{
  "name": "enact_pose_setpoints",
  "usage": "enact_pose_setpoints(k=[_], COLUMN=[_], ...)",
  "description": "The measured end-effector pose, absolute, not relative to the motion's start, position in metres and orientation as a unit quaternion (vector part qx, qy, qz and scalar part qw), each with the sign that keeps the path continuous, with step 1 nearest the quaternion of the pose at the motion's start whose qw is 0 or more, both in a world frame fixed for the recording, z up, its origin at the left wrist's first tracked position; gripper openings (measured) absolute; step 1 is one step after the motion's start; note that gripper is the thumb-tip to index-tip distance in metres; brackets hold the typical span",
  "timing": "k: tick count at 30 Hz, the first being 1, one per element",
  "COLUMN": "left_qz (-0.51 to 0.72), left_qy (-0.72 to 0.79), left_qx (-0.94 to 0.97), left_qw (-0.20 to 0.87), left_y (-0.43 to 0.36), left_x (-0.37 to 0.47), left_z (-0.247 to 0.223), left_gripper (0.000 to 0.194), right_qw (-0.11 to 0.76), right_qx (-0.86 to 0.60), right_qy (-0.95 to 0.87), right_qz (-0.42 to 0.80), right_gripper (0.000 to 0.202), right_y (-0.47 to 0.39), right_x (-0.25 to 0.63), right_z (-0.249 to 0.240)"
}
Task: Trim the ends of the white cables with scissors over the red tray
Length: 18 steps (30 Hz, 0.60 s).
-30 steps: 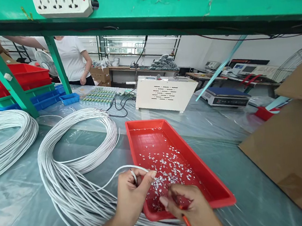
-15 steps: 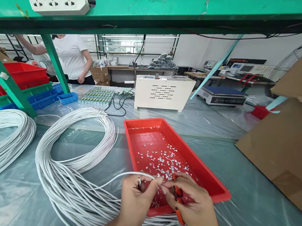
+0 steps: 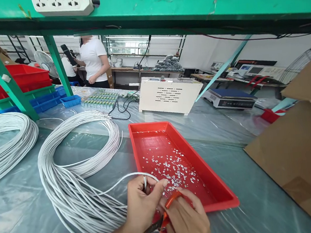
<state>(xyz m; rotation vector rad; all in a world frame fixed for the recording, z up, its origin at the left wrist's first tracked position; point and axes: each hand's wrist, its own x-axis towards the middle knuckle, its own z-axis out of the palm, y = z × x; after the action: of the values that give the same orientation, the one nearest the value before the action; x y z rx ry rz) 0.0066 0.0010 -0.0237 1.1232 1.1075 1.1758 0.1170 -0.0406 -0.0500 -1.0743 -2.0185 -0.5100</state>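
My left hand point(image 3: 144, 201) is closed, pinching a white cable point(image 3: 125, 176) near its end between thumb and forefinger. The cable curves over from a big coil of white cables point(image 3: 77, 191) lying on the left. In my right hand point(image 3: 187, 217) is a pair of orange-handled pliers point(image 3: 172, 200), with dark jaws turned toward the lower left; whether they are pliers or cutters I cannot tell. My right fingertips are close beside the left thumb, and the cable's tip is hidden there. Both hands are over the near end of a red tray point(image 3: 222, 203) holding scattered small silvery-white scraps point(image 3: 175, 170).
A second cable coil point(image 3: 8, 146) lies at far left, below stacked bins point(image 3: 10, 81). Behind the tray are circuit boards point(image 3: 100, 99), a cream metal box point(image 3: 167, 96) and a scale point(image 3: 228, 99). Cardboard point(image 3: 296, 161) stands right; a person point(image 3: 94, 60) is beyond the bench.
My right hand has moved down and left and turned, swinging the pliers' jaws toward the lower left. My left hand still pinches the cable. The person behind has shifted right, holding a dark object.
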Motion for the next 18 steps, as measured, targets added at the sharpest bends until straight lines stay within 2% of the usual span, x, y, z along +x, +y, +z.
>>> enact_pose_setpoints(k=[5, 9, 15, 18], left_qz=[0.530, 0.501, 0.463, 0.440], left_qy=[0.439, 0.430, 0.405, 0.399], left_qx=[0.463, 0.446, 0.412, 0.396], left_qw=[0.559, 0.604, 0.673, 0.701], left_y=[0.011, 0.013, 0.014, 0.015], left_x=[0.000, -0.003, -0.005, -0.006], left_z=[-0.021, -0.020, -0.019, -0.015], left_gripper=[0.034, 0.037, 0.038, 0.037], right_qw=[0.424, 0.403, 0.357, 0.385], right_qx=[-0.427, -0.473, -0.596, -0.580], right_qy=[-0.786, -0.766, -0.700, -0.707], right_qz=[-0.141, -0.166, -0.161, -0.124], right_gripper=[0.018, 0.024, 0.015, 0.014], right_y=[-0.039, -0.027, -0.015, -0.016], right_x=[0.120, 0.141, 0.159, 0.161], right_z=[-0.044, -0.034, -0.034, -0.035])
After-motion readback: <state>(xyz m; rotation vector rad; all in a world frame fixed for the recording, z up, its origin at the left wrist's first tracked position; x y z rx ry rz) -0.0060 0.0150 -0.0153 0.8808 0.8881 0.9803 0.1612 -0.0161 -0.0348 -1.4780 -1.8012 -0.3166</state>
